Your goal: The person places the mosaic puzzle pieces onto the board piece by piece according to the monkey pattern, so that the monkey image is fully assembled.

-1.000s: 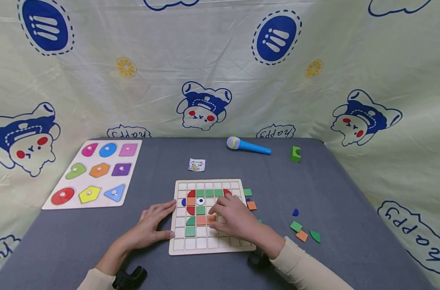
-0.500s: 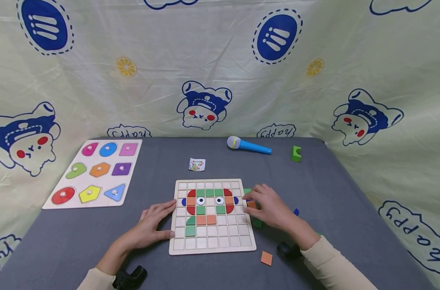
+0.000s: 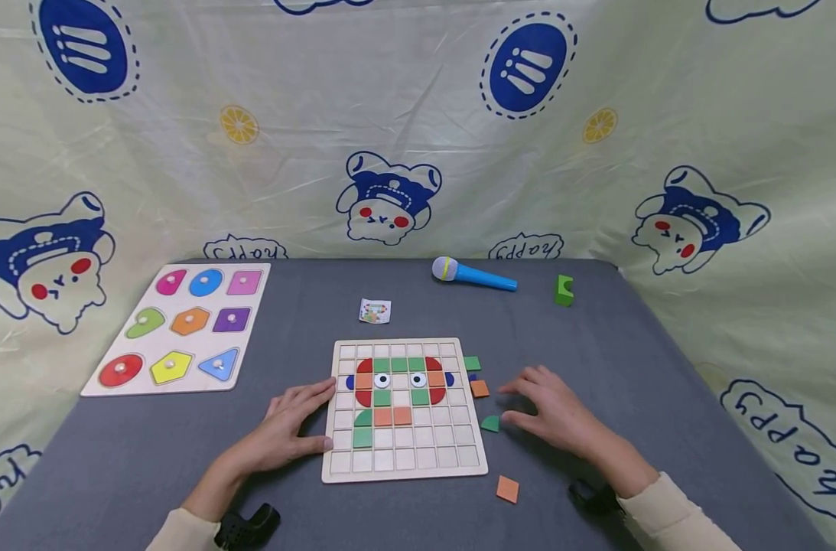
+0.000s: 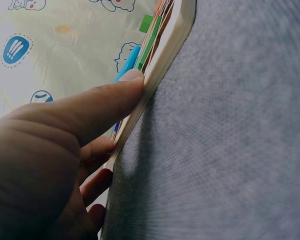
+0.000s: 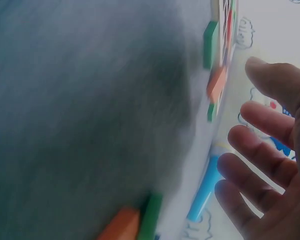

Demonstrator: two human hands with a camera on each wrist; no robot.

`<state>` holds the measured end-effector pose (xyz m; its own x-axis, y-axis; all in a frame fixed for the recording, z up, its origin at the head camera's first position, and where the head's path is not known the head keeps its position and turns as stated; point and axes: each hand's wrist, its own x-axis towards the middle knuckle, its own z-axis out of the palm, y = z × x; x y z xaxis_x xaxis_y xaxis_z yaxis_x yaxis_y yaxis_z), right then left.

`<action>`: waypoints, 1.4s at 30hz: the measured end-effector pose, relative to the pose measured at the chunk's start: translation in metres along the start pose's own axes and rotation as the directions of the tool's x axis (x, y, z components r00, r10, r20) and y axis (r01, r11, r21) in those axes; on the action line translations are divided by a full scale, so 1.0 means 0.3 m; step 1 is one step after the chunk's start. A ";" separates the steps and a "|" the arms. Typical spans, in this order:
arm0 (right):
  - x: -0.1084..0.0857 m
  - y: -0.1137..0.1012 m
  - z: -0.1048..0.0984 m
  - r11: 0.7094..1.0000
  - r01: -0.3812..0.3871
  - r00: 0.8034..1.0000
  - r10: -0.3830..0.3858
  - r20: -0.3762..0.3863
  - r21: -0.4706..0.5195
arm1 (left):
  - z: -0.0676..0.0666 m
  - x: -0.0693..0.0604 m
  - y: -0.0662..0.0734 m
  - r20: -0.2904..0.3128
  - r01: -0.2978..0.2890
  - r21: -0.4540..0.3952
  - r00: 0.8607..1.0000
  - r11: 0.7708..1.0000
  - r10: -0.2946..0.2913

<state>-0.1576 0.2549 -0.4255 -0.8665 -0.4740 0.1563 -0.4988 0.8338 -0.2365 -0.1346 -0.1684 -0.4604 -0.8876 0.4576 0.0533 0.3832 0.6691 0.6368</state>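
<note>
My left hand (image 3: 288, 425) rests against the left edge of a wooden grid board (image 3: 405, 478), its thumb and fingertips touching the rim. Red, green, orange and blue tiles and two eye tiles (image 3: 382, 380) sit in the board's cells. The last orange tile (image 3: 402, 415) in its short row lies near the middle. To the right of the board, my right hand (image 3: 555, 409) hovers with spread fingers and holds nothing. Nearest its fingertips are a green quarter-round tile (image 3: 490, 423) and a loose orange tile (image 3: 480, 389). The right wrist view shows those fingers apart and bare.
A green tile (image 3: 472, 363) lies by the board's right edge, another orange tile (image 3: 508, 489) nearer the front. A shape puzzle (image 3: 204, 344) lies left. A small picture card (image 3: 375, 311), blue toy microphone (image 3: 485, 278) and green block (image 3: 564, 291) lie farther back.
My right hand has let go of the orange tile in the board's middle and moved right, off the board. It now covers the loose tiles farther right. The left hand has stayed put.
</note>
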 end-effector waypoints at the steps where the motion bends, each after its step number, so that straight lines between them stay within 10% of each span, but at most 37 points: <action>1: -0.004 0.008 -0.002 1.000 -0.006 1.000 0.006 0.000 -0.006 | 0.000 0.000 0.000 -0.001 -0.001 0.002 1.000 1.000 0.001; 16: 0.080 0.082 -0.010 0.994 -0.103 0.994 0.105 0.035 -0.047 | -0.001 0.000 0.003 0.002 -0.003 -0.007 1.000 1.000 0.003; 42: 0.273 0.071 0.062 0.998 -0.052 0.992 0.056 0.112 -0.042 | 0.004 0.001 -0.009 -0.010 -0.013 -0.006 1.000 1.000 0.013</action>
<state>-0.2396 0.2285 -0.4355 -0.8898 -0.4551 0.0342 -0.4520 0.8684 -0.2038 -0.1356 -0.1693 -0.4631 -0.8849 0.4607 0.0691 0.3934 0.6596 0.6404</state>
